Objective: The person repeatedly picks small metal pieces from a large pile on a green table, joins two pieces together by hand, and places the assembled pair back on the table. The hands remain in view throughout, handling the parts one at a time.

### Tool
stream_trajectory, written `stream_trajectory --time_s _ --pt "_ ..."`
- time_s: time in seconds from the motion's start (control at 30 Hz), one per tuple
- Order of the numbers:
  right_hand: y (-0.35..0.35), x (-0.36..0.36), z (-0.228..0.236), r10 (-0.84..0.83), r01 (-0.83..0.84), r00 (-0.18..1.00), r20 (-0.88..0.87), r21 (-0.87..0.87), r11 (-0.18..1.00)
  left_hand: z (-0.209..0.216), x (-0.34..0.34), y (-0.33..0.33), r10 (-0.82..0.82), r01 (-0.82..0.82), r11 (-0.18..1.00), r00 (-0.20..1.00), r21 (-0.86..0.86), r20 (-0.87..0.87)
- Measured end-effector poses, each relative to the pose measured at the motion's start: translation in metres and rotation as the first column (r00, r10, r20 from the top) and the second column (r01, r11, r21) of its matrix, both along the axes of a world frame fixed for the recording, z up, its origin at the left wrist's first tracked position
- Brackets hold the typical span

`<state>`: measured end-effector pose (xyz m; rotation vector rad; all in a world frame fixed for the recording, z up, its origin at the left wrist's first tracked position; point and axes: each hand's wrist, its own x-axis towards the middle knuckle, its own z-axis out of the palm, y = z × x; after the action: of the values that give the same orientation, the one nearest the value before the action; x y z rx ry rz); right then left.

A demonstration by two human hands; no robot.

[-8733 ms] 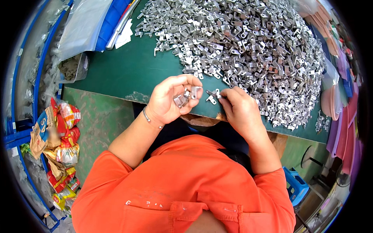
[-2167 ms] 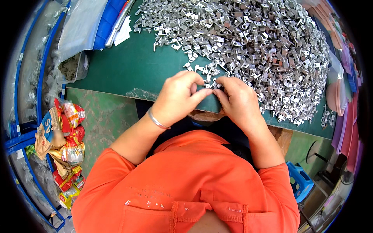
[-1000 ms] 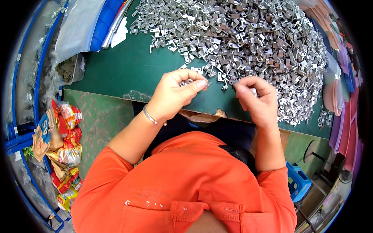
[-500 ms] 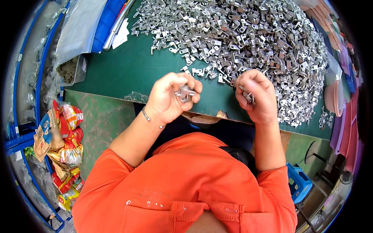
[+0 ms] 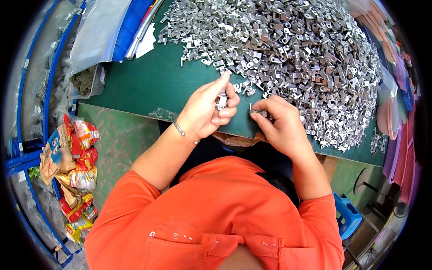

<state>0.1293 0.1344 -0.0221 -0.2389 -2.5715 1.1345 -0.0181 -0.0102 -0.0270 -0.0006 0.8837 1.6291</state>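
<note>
My left hand (image 5: 208,108) is curled with its thumb raised, and small silver metal brackets (image 5: 221,101) sit inside its fingers. A thin open metal bangle circles that wrist. To its right, my right hand (image 5: 281,126) pinches a small metal bracket (image 5: 251,108) between thumb and forefinger; further metal shows under its curled fingers, partly hidden. Both hands hover over the front edge of the green table (image 5: 135,85). Just beyond them spreads a large pile of the same bent brackets (image 5: 288,49), many with a round hole at one end.
Back left, a blue bin (image 5: 130,29) stands by plastic sheeting and a clear tub (image 5: 96,81). Blue shelving (image 5: 47,94) and colourful food packets (image 5: 83,153) lie on the left. A blue stool (image 5: 345,216) is low on the right, below pink and purple sheets (image 5: 402,153).
My left thumb has lifted and the fingers have turned around the brackets. My right hand has moved left and lower, and a bracket now shows at its fingertips.
</note>
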Motion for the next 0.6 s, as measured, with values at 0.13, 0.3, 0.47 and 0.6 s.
stream_trajectory --time_s 0.13,0.3,0.47,0.6 --pt "0.014 0.007 -0.003 0.034 -0.192 0.981 -0.19 -0.979 0.069 -0.004 0.001 -0.006 -0.028 0.019 0.999 0.986 0.051 0.166" --pt "-0.002 -0.004 0.008 -0.033 0.031 0.999 0.015 -0.809 0.587 0.001 0.008 -0.007 0.002 0.0 1.0 0.998 -0.021 0.065" --pt "-0.031 -0.019 0.006 -0.007 0.002 0.998 -0.057 -0.086 0.996 -0.005 0.02 -0.006 0.031 -0.036 0.999 0.979 -0.021 -0.203" --pt "-0.033 -0.022 0.005 -0.055 0.018 0.987 -0.148 -0.243 0.97 -0.007 0.021 -0.017 0.012 -0.004 1.0 0.944 0.024 -0.33"
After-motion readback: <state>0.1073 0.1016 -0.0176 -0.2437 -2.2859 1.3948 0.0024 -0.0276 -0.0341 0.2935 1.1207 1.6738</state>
